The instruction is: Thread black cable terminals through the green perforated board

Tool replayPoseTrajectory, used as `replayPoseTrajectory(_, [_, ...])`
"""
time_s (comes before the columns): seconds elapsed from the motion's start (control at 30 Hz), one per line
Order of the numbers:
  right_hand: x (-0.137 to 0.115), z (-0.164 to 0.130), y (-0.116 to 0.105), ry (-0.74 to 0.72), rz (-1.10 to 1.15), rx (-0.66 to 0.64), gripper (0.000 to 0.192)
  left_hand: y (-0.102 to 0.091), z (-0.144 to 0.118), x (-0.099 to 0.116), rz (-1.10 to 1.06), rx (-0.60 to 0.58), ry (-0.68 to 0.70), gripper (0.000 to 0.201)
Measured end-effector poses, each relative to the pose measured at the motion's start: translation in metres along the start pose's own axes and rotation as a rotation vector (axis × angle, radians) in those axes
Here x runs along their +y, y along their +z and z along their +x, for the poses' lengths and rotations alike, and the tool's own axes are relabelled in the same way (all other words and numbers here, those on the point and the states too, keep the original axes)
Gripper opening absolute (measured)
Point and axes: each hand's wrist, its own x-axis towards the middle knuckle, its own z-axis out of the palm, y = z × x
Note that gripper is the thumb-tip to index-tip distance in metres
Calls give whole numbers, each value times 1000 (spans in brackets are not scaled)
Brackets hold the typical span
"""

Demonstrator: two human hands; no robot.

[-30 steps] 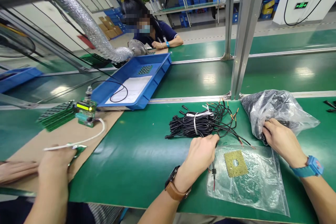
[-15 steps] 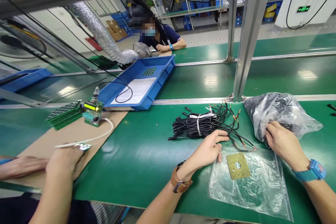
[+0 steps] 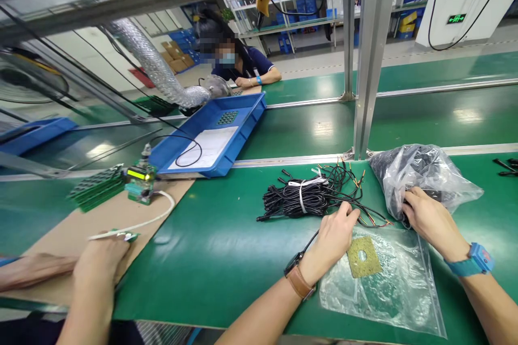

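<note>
My left hand is closed in a pinch on a black cable, part of which shows on its wrist side. Just beyond it lies a bundle of black cables, bound with a white tie, its stripped coloured wire ends fanned to the right. With fingers curled, my right hand grips the mouth of a clear plastic bag full of dark parts. Between my forearms a flat zip bag lies on the bench, with a yellowish square pad with a round hole on it.
To the left, a co-worker's hands handle a small board beside a lit display device and green board stacks. A blue tray stands behind. A metal post rises at the bench's back edge. Another person sits opposite.
My left hand has turned from spread fingers to a pinch and moved slightly right, with a black cable now in it. My right hand stays at the bag. The view has shifted slightly.
</note>
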Motion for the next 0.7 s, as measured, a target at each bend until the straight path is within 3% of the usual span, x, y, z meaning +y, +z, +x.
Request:
replayPoseTrajectory(0.2, [0, 2, -2, 27, 6, -46, 18, 5, 5, -3, 99, 78, 30, 15])
replayPoseTrajectory(0.53, [-6, 2, -4, 113, 113, 48, 6, -5, -4, -8, -240, 427, 153, 10])
replayPoseTrajectory(0.7, [-12, 1, -15, 149, 173, 234, 13, -10, -7, -14, -407, 492, 203, 8])
